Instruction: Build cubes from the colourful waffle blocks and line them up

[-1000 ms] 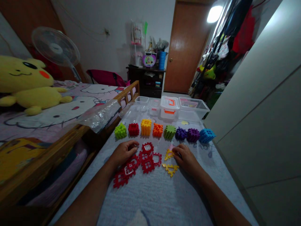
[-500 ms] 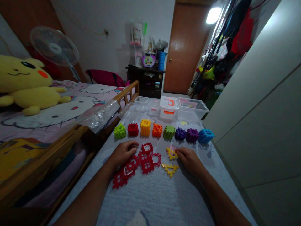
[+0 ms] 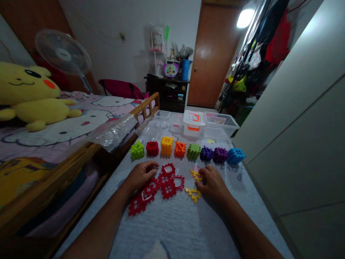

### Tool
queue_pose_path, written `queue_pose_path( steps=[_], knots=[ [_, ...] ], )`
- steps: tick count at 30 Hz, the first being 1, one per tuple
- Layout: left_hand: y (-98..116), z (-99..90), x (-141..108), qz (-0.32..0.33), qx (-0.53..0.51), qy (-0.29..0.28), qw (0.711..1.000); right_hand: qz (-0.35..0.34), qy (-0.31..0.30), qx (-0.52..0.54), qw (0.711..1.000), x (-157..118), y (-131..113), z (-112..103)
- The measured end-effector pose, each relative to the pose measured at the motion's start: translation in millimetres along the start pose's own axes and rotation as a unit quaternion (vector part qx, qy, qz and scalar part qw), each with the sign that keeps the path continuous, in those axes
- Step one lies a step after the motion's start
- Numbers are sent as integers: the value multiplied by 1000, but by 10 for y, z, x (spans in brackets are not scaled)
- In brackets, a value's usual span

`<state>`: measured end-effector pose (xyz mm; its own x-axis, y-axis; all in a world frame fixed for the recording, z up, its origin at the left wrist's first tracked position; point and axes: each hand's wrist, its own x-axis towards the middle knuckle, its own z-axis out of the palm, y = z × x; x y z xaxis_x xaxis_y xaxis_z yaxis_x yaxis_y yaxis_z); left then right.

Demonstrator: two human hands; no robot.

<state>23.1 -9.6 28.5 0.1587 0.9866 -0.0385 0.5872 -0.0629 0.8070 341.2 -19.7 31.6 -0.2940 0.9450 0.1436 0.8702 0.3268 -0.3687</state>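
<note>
My left hand [image 3: 142, 175] lies on the cloth with its fingers loosely bent and its thumb apart, nothing in its grasp. Beside it are flat red toothed building pieces [image 3: 169, 189], several with window-like cutouts, spread in a slanting cluster. My right hand [image 3: 214, 181] has its thumb and fingers at the right edge of a yellow triangular building piece [image 3: 196, 175], hiding part of it. Just below, close to the thumb, is a second yellow triangular piece [image 3: 193, 194], flat on the cloth.
Behind the hands stands a row of stacked pieces, from lime green [image 3: 137, 150] to blue [image 3: 236, 155]. Farther back are a lidded clear box [image 3: 193, 124] and an open clear bin [image 3: 222, 126]. A wooden bed rail [image 3: 88, 151] borders the left; a pale cabinet [image 3: 299, 144] borders the right.
My right hand has shifted slightly up and left over the upper yellow piece, and its thumb has spread toward the lower one. The left hand and red pieces stay put.
</note>
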Motion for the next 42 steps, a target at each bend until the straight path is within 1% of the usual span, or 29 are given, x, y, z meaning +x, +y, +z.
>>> queue_pose_path(
  steps=[3,5,7,10,12,21,27,32,38,42],
  knots=[
    [9,-2,-6,4,4,5,1000,-15,-7,38,999,-26,-16,-77],
    [15,-4,-4,1,4,4,1000,-50,-33,86,995,-69,-48,-149],
    [20,-7,-2,-4,-1,1,1000,-90,-72,113,987,-120,-101,-216],
    [27,-11,-2,-3,-7,-1,1000,-122,-130,99,979,-177,-192,-276],
    [32,-12,-5,-2,-6,1,1000,-127,-150,84,977,-195,-234,-285],
    [41,-19,-7,-3,-8,-1,1000,-124,-151,73,978,-220,-217,-272],
    [32,-14,-3,-10,-8,1,1000,-120,-139,60,981,-224,-223,-282],
    [14,-13,1,0,-5,-5,1000,-117,-139,56,982,-213,-219,-294],
    [-14,-12,-4,-1,-5,0,1000,-107,-159,71,979,-211,-126,-396],
    [-2,-13,-8,0,-10,-1,1000,-103,-158,70,980,-188,-55,-368]
  ],
)
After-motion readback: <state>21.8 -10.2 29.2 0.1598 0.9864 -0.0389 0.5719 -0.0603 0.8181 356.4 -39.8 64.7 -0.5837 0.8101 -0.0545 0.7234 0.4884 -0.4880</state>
